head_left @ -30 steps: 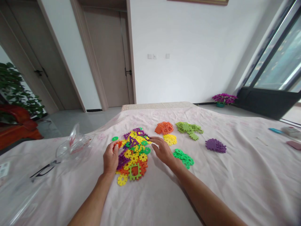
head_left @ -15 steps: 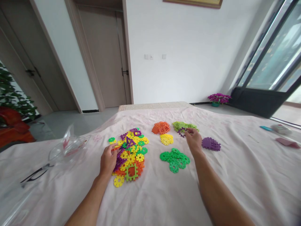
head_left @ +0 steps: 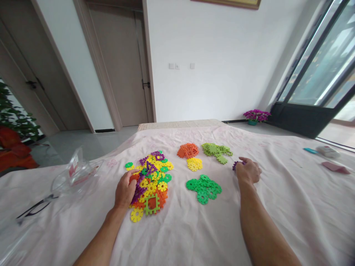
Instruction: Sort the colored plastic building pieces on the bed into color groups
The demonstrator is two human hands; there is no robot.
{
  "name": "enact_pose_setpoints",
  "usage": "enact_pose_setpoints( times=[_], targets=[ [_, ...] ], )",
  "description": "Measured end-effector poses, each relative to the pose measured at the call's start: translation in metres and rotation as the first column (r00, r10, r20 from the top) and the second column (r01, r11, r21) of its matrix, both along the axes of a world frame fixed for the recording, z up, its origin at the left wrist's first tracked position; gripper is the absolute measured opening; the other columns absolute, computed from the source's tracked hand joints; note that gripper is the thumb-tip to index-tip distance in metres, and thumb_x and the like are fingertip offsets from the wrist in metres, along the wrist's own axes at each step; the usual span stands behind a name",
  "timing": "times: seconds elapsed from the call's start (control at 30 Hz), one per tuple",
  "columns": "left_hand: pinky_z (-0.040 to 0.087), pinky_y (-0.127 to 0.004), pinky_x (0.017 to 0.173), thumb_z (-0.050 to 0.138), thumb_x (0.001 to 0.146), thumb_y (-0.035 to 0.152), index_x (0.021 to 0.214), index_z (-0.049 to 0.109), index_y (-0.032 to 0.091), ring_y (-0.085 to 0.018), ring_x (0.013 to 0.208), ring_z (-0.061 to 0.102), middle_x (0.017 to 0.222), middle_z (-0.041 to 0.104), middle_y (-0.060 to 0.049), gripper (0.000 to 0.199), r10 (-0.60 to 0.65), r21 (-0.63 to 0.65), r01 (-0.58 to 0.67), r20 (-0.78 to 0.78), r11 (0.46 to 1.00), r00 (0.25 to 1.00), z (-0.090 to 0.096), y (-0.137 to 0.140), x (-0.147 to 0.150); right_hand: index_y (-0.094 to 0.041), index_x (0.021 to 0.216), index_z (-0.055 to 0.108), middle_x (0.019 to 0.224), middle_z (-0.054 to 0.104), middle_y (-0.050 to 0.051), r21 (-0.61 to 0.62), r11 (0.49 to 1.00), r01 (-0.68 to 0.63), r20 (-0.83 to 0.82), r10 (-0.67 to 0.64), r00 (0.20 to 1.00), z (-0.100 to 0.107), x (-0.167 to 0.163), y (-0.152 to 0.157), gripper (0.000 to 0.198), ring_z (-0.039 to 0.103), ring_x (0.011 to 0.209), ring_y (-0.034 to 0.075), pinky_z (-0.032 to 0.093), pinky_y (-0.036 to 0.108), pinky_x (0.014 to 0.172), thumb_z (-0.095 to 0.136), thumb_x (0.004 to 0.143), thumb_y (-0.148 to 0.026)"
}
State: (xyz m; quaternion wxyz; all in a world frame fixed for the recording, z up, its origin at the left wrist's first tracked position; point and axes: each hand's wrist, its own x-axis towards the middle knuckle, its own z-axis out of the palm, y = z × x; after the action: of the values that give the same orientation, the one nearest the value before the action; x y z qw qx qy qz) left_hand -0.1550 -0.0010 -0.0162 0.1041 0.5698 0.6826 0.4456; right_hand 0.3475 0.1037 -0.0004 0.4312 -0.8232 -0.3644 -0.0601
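At the left edge of a mixed heap of plastic interlocking pieces [head_left: 152,187], my left hand [head_left: 125,190] pinches an orange interlocking piece [head_left: 134,177] between thumb and fingers. The heap mixes yellow and green notched discs with purple and orange toothed pieces. A light green square frame [head_left: 152,204] lies on its near side. Over to the right, my right hand [head_left: 249,171] is low over the purple pile and covers most of it. Its fingers are closed at a purple toothed piece [head_left: 235,166], whose edge shows beside the fingertips; the rest is hidden.
Sorted piles lie between my hands: orange [head_left: 188,150], light green [head_left: 216,150], yellow [head_left: 194,164] and green [head_left: 203,188]. Glasses [head_left: 37,207] and a clear plastic bag [head_left: 80,171] are on the left of the cloth-covered table. A pink item [head_left: 335,167] lies far right.
My right hand has moved right and down from the light green pile to the purple pile, carrying a purple square frame. My left hand stays at the heap. A light green piece now lies nearer me.
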Motion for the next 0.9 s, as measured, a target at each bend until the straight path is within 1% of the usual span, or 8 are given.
enact_pose_setpoints(
  times=[0.1, 0.2, 0.27, 0.37, 0.47, 0.57, 0.67, 0.9],
  targets=[
    [0.042, -0.040, 0.106, 0.043, 0.086, 0.029, 0.115, 0.061, 0.022, -0.024, 0.118, 0.058, 0.122, 0.066, -0.005, 0.035, 0.019, 0.086, -0.017, -0.016, 0.996, 1.000, 0.004, 0.000, 0.001, -0.026, 0.100, 0.075, 0.111, 0.061, 0.012, 0.105, 0.994, 0.043, 0.070, -0.050, 0.996, 0.003, -0.006, 0.000, 0.036, 0.051, 0.105, 0.031, 0.040, 0.044, 0.087, 0.052, 0.073, -0.023],
    [0.039, -0.040, 0.109, 0.043, 0.089, 0.037, 0.118, 0.061, 0.021, -0.024, 0.121, 0.056, 0.124, 0.065, -0.007, 0.037, 0.028, 0.159, -0.014, -0.085, 0.987, 0.996, 0.009, 0.005, 0.002, -0.024, 0.097, 0.075, 0.103, 0.065, 0.009, 0.227, 0.968, -0.103, 0.141, 0.072, 0.987, 0.007, -0.022, 0.006, 0.036, 0.055, 0.098, 0.027, 0.041, 0.041, 0.089, 0.048, 0.074, -0.020],
    [0.039, -0.039, 0.109, 0.042, 0.090, 0.037, 0.120, 0.060, 0.021, -0.024, 0.122, 0.055, 0.125, 0.064, -0.007, 0.038, 0.018, 0.165, 0.007, -0.150, 0.986, 0.988, 0.014, 0.013, 0.003, -0.022, 0.093, 0.075, 0.096, 0.068, 0.006, 0.274, 0.913, -0.302, 0.159, 0.267, 0.950, 0.007, -0.037, 0.012, 0.034, 0.059, 0.088, 0.023, 0.044, 0.036, 0.086, 0.047, 0.074, -0.020],
    [0.034, -0.041, 0.112, 0.040, 0.091, 0.037, 0.123, 0.060, 0.021, -0.025, 0.128, 0.050, 0.128, 0.063, -0.006, 0.041, -0.016, 0.103, 0.047, -0.287, 0.994, 0.958, 0.020, 0.032, 0.009, -0.021, 0.083, 0.074, 0.088, 0.070, 0.004, 0.276, 0.776, -0.567, 0.179, 0.538, 0.823, 0.004, -0.061, 0.018, 0.029, 0.063, 0.082, 0.019, 0.048, 0.031, 0.078, 0.047, 0.072, -0.019],
    [0.027, -0.042, 0.116, 0.038, 0.092, 0.040, 0.129, 0.058, 0.022, -0.026, 0.135, 0.042, 0.135, 0.059, -0.005, 0.046, -0.095, -0.024, 0.093, -0.407, 0.995, 0.908, 0.024, 0.060, 0.017, -0.022, 0.079, 0.073, 0.086, 0.071, 0.003, 0.192, 0.698, -0.690, 0.197, 0.661, 0.724, -0.005, -0.076, 0.019, 0.028, 0.065, 0.081, 0.019, 0.048, 0.029, 0.076, 0.047, 0.070, -0.017],
    [0.025, -0.047, 0.115, 0.036, 0.091, 0.049, 0.138, 0.050, 0.025, -0.030, 0.142, 0.030, 0.147, 0.047, -0.007, 0.054, -0.166, -0.203, 0.079, -0.464, 0.976, 0.870, 0.028, 0.091, 0.026, -0.022, 0.082, 0.073, 0.090, 0.072, 0.003, 0.111, 0.699, -0.706, 0.177, 0.685, 0.706, -0.019, -0.080, 0.018, 0.031, 0.065, 0.086, 0.019, 0.048, 0.030, 0.081, 0.045, 0.070, -0.015],
    [0.022, -0.053, 0.114, 0.033, 0.089, 0.060, 0.143, 0.043, 0.028, -0.033, 0.145, 0.023, 0.155, 0.036, -0.009, 0.064, -0.243, -0.369, 0.065, -0.461, 0.927, 0.853, 0.029, 0.123, 0.036, -0.021, 0.084, 0.073, 0.091, 0.073, 0.003, 0.036, 0.717, -0.696, 0.122, 0.688, 0.715, -0.030, -0.077, 0.019, 0.033, 0.065, 0.086, 0.019, 0.048, 0.031, 0.083, 0.045, 0.069, -0.015],
    [0.017, -0.064, 0.110, 0.039, 0.082, 0.069, 0.144, 0.041, 0.028, -0.040, 0.146, 0.016, 0.158, 0.028, -0.014, 0.075, -0.329, -0.477, 0.099, -0.429, 0.873, 0.841, 0.028, 0.179, 0.047, -0.022, 0.086, 0.074, 0.092, 0.074, 0.003, -0.016, 0.724, -0.690, 0.030, 0.690, 0.724, -0.034, -0.075, 0.022, 0.034, 0.066, 0.088, 0.019, 0.048, 0.030, 0.084, 0.045, 0.070, -0.012]
  ],
)
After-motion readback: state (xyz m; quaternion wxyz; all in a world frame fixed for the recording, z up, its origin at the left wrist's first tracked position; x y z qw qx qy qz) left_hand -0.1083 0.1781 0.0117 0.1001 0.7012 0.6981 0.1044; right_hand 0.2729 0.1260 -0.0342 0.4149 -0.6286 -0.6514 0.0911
